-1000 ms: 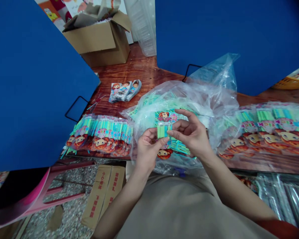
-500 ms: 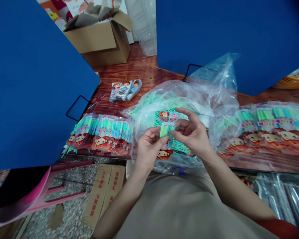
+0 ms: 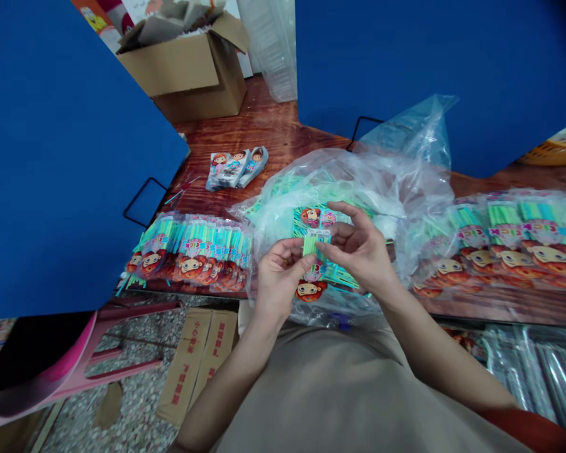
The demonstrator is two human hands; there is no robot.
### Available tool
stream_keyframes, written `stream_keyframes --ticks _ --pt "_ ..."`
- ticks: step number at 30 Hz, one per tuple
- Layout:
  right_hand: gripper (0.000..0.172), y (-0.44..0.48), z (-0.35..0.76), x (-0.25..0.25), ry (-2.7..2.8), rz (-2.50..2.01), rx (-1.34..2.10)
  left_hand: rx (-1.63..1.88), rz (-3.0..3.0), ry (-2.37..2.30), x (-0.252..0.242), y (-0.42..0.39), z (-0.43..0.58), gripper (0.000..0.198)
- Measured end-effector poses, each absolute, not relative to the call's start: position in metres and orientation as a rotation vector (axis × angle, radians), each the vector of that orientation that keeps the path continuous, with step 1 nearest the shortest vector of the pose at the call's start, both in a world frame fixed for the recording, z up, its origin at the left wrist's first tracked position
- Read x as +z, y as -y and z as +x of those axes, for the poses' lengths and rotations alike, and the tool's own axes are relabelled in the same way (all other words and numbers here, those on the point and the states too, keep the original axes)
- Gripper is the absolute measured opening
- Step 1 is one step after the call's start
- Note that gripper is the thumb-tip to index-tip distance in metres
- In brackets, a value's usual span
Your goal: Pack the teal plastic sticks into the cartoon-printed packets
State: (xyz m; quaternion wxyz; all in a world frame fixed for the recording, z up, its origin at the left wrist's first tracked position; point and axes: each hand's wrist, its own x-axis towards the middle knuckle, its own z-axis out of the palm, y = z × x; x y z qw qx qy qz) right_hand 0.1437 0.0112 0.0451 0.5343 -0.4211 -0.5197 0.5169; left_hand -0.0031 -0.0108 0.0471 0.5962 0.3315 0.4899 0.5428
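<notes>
A clear printed packet of thin green and blue sticks is upright between my hands, a red-haired cartoon face at its bottom. My left hand is closed, thumb and fingers pinching the packet's left side. My right hand pinches its upper right edge with the thumb and bent fingers, while the forefinger stays raised. Behind and below the packet lies a large clear plastic bag with many loose green and blue sticks. The right fingertips partly cover the sticks in the packet.
Filled packets lie in overlapping rows on the left and right of the wooden table. Folded printed wrappers lie further back, near an open cardboard box. Blue panels stand on both sides. A pink stool is lower left.
My right thumb and fingers have shifted slightly left across the packet's top, covering more of the blue sticks. The left hand keeps its pinch. The view has moved a little.
</notes>
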Motion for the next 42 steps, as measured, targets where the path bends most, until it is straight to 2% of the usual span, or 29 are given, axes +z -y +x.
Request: stream_keyframes --ticks 28,37,42 --pt "0.056 -0.012 0.139 0.037 1.164 -0.889 1.233 1.276 0.779 -1.127 0.044 0.009 -0.003 0.037" --pt "0.054 -0.012 0.141 0.035 1.133 -0.903 1.195 1.235 0.733 -1.173 0.042 0.008 -0.001 0.025" --pt "0.053 -0.014 0.142 0.031 1.153 -0.959 1.212 1.199 0.717 -1.192 0.041 0.009 -0.001 0.027"
